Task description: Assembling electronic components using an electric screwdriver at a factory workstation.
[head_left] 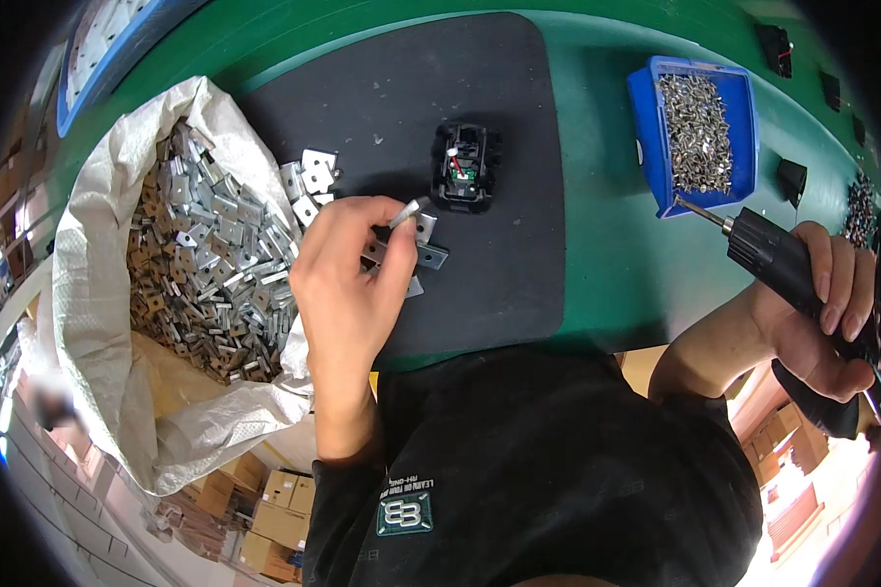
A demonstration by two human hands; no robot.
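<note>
Between the thumb and forefinger of my left hand is a small metal plate, held above the dark mat. Several more metal plates lie loose on the mat under and around that hand. Just beyond it sits a black plastic housing, with a green circuit board and a red wire inside. My right hand is wrapped round a black power screwdriver, its bit pointing up and left to the near corner of a blue bin full of screws.
A white woven sack, heaped with metal plates, stands at the left. The dark mat covers part of the green table. Small black parts lie along the right side. A blue-edged tray shows at upper left.
</note>
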